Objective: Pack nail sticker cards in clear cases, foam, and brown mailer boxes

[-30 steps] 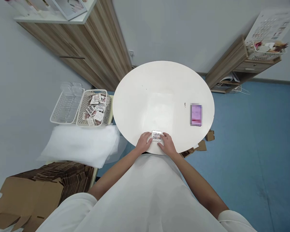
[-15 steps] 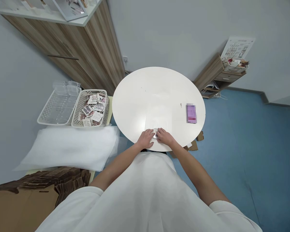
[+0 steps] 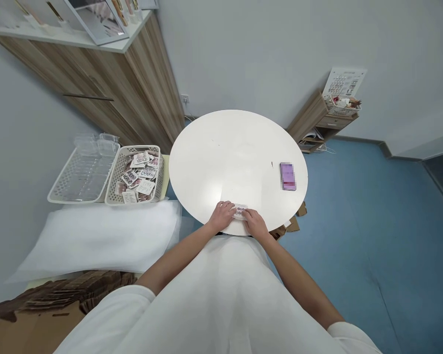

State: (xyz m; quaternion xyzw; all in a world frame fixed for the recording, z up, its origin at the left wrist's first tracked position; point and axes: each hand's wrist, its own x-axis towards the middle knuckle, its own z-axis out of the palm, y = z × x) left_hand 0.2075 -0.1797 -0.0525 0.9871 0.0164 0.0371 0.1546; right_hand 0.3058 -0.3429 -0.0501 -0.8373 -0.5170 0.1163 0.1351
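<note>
At the near edge of the white oval table [image 3: 239, 147], a small clear plastic case [image 3: 240, 211] with rows of small dark and pinkish pieces inside lies between my hands. My left hand [image 3: 222, 216] is closed on the case's left end, fingers curled over its edge. On the other side, my right hand [image 3: 256, 224] grips the right end with bent fingers. Both fingertips cover parts of the case, and what the small pieces are is too small to tell.
A purple blurred rectangular item [image 3: 288, 176] lies on the table's right side. To the left stand a white basket [image 3: 112, 196] of carded packs and a basket of clear plastic boxes [image 3: 84, 174]. White sheets [image 3: 107, 236] and folded cardboard [image 3: 47, 319] are nearer me.
My hands have moved slightly apart, the right one going rightward, and more of the clear case shows between them. The whole view has shifted a little.
</note>
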